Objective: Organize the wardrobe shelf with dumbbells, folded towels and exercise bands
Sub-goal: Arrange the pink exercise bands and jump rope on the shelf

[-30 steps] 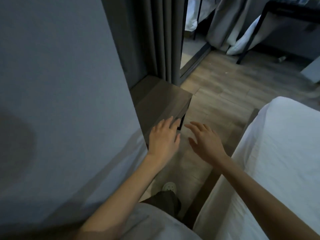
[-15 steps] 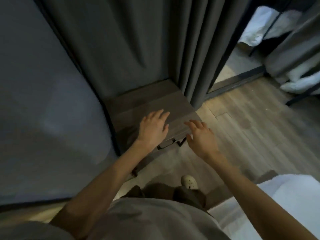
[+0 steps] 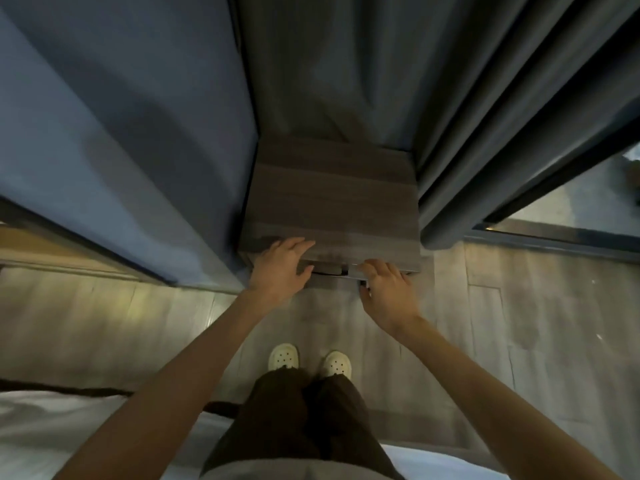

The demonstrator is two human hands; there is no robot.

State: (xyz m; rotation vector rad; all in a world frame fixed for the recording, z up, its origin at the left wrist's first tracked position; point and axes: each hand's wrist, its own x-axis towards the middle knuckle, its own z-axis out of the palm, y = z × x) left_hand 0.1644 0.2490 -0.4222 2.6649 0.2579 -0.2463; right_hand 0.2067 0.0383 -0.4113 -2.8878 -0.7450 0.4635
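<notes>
I can reach the cabinet (image 3: 332,195) from above and from its near side, over the floor (image 3: 467,323). A blue wall (image 3: 138,133) blocks its left; the curtain (image 3: 467,116) hangs against its far and right sides. The bed (image 3: 52,427) bounds the near side.

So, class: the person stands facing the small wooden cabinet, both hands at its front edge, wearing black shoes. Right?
Not quite: the shoes are white, not black, as the head view shows. The rest holds: the left hand and right hand are at the front edge of the wooden cabinet.
</notes>
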